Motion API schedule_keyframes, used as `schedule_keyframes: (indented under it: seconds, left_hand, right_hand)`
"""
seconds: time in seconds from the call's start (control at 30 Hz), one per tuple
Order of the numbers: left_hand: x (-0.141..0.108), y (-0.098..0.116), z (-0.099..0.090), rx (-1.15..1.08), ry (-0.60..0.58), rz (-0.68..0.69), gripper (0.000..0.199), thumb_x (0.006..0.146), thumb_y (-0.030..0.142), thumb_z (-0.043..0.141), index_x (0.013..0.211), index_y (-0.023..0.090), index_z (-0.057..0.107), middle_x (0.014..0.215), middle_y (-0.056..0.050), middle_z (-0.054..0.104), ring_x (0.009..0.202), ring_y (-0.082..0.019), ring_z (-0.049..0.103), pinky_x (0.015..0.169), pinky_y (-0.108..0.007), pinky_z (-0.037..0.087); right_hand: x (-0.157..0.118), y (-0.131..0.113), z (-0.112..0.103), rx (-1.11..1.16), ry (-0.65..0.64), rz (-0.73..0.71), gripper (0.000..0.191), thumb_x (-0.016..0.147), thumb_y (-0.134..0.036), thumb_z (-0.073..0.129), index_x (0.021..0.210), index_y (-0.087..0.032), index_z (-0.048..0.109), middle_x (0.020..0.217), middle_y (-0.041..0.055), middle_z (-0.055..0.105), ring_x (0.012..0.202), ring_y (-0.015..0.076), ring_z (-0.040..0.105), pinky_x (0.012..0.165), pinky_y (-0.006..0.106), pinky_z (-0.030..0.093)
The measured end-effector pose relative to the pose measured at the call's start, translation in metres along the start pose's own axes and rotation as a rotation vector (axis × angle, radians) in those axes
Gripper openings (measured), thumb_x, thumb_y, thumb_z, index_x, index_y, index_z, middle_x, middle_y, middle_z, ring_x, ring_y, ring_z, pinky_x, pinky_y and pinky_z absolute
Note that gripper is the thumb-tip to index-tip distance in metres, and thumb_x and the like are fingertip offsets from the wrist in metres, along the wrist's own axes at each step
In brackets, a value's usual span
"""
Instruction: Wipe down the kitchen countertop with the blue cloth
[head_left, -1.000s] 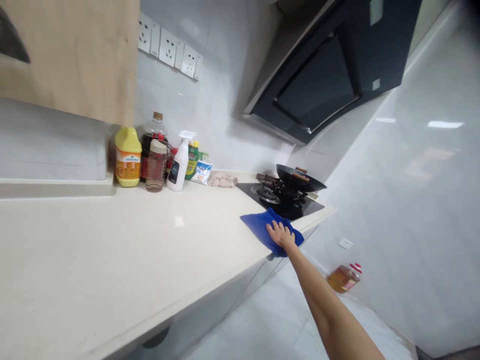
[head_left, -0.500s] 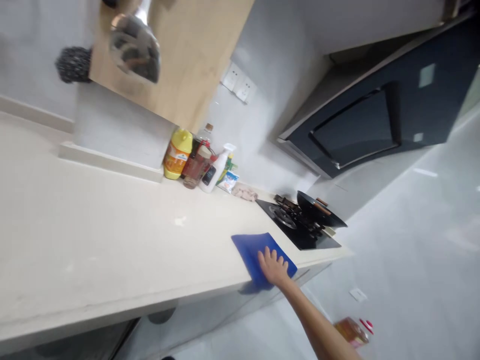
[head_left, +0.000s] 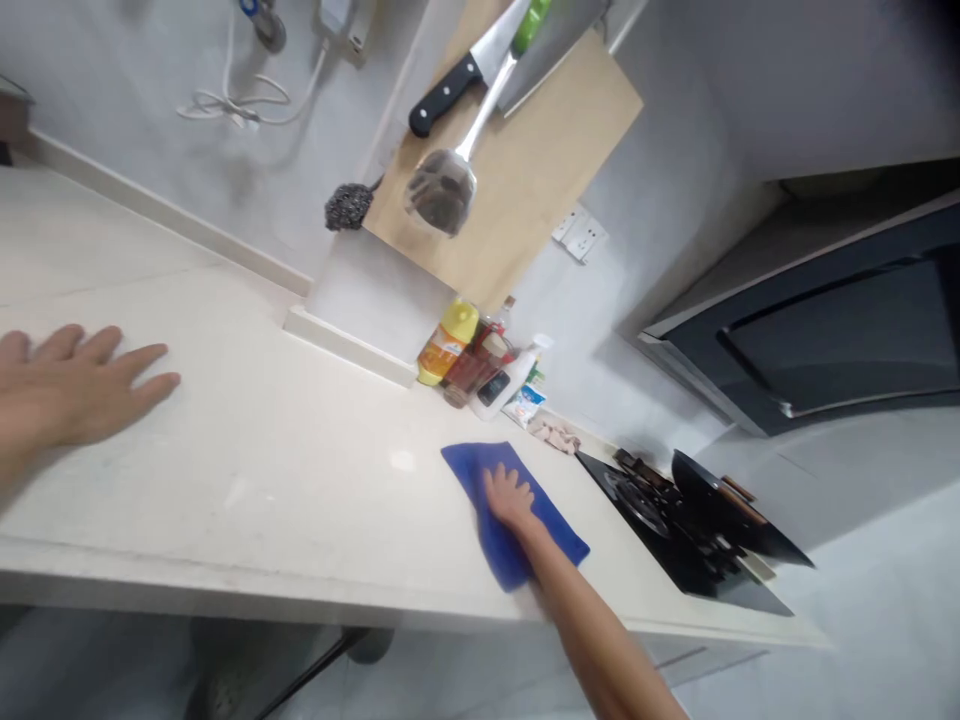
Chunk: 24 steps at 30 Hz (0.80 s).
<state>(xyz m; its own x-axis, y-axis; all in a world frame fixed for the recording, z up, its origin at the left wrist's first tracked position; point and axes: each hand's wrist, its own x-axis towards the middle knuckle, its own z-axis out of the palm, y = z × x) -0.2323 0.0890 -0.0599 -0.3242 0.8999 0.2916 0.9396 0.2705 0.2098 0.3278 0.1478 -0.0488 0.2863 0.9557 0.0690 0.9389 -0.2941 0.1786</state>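
The right hand (head_left: 511, 495) lies flat on a blue cloth (head_left: 495, 537), its fingers slightly spread and pinching nothing. The cloth is spread on the pale table (head_left: 315, 480), near its front edge and just left of the stove (head_left: 690, 560), where a black wok (head_left: 727, 515) sits tilted in view. The left hand (head_left: 75, 388), well apart at the far left, is over the table with its fingers spread and holds nothing; whether it touches the surface cannot be told.

Behind the cloth, along the wall, stand a yellow jug (head_left: 448, 345), a white spray bottle (head_left: 508, 382) and a small bag (head_left: 526, 403), with a pinkish rag (head_left: 556, 437) beside them. Above, a spatula (head_left: 442, 190) and a knife (head_left: 444, 97) hang against a wooden panel (head_left: 525, 180).
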Motion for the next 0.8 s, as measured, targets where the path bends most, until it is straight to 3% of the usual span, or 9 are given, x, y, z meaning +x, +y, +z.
schedule_keyframes:
  seconds: [0.1,0.3,0.53,0.7,0.8]
  left_hand:
    - [-0.010,0.013,-0.012,0.082,-0.094,-0.057,0.079,0.083,0.073,0.006,0.148,0.031,0.024,0.159,-0.001,0.015,0.142,-0.028,0.015,0.112,-0.052,0.011]
    - [-0.019,0.021,-0.025,0.023,-0.124,-0.053,0.071,0.088,0.064,0.018,0.148,0.026,0.027,0.159,-0.006,0.016,0.143,-0.032,0.012,0.113,-0.054,0.008]
    - [-0.027,0.027,-0.035,-0.006,-0.143,-0.053,0.072,0.090,0.060,0.004,0.148,0.025,0.029,0.158,-0.011,0.018,0.144,-0.033,0.011,0.113,-0.055,0.009]
    - [-0.027,0.029,-0.036,-0.111,-0.063,-0.062,0.074,0.091,0.059,0.003,0.147,0.020,0.030,0.154,-0.016,0.026,0.143,-0.034,0.016,0.113,-0.056,0.013]
    - [-0.023,0.030,-0.034,-0.178,0.074,-0.066,0.070,0.093,0.054,0.011,0.145,0.014,0.035,0.152,-0.017,0.030,0.144,-0.032,0.017,0.116,-0.051,0.014]
  right_hand:
    - [0.011,-0.046,-0.009,0.034,0.011,-0.058,0.070,0.097,-0.055,0.009,0.149,-0.012,0.025,0.147,0.0265,0.029,0.129,0.0426,0.038,0.097,0.065,0.028]
    - [0.005,-0.134,-0.033,0.080,0.006,-0.217,0.071,0.096,-0.054,0.010,0.149,-0.009,0.023,0.149,0.0264,0.025,0.132,0.0435,0.033,0.100,0.066,0.024]
    - [-0.024,-0.223,-0.055,0.119,0.005,-0.400,0.071,0.095,-0.054,0.013,0.150,-0.009,0.020,0.152,0.0236,0.021,0.136,0.0452,0.024,0.104,0.064,0.019]
    - [-0.057,-0.288,-0.072,0.178,0.019,-0.625,0.071,0.097,-0.054,0.013,0.151,-0.008,0.016,0.155,0.0219,0.015,0.140,0.0439,0.015,0.107,0.065,0.012]
    - [-0.079,-0.318,-0.083,0.221,0.021,-0.803,0.069,0.098,-0.053,0.016,0.152,-0.011,0.016,0.156,0.0184,0.012,0.142,0.0414,0.008,0.110,0.060,0.011]
